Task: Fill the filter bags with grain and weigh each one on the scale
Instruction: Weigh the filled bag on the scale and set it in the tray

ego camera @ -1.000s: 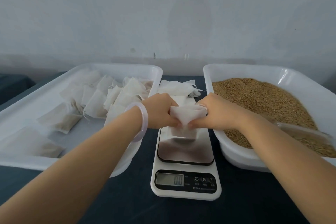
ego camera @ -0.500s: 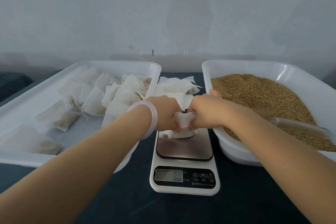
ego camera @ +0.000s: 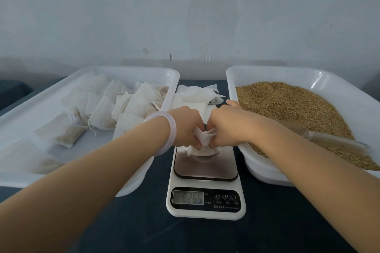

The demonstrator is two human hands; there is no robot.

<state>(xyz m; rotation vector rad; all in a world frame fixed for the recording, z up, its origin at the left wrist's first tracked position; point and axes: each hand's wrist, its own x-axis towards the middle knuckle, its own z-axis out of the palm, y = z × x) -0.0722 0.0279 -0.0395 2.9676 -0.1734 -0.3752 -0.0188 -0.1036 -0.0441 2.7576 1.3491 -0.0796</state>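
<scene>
Weighing step in hand. Both hands pinch one filter bag (ego camera: pixel 202 146) down on the steel plate of the scale (ego camera: pixel 205 167): left hand (ego camera: pixel 185 127) and right hand (ego camera: pixel 228 127) meet knuckle to knuckle, fingers (ego camera: pixel 194 144) curled closed on the bag's crumpled top, its lower end resting on the plate. Display (ego camera: pixel 188 197) shows digits, something like 826.5, though blurred; likely inflated by hand pressure, so not a true weight. Judgement: next move calls for both hands to let go fully and lift clear, leaving the bag standing alone until the reading settles; the bag's mouth looks loose, so grain could spill if it tips. Pale bangle (ego camera: pixel 167 132) on the left wrist. Left tray (ego camera: pixel 131 73) holds many filled bags (ego camera: pixel 127 107); right tray (ego camera: pixel 267 72) holds a heap of grain (ego camera: pixel 292 107) with a clear scoop (ego camera: pixel 329 140) lying in it. Stack of empty bags (ego camera: pixel 197 93) sits between the trays, behind the scale. Counter (ego camera: pixel 205 236) is covered in dark blue-grey cloth. Behind, a plain, scuffed pale wall (ego camera: pixel 185 16); dim, flat light.
</scene>
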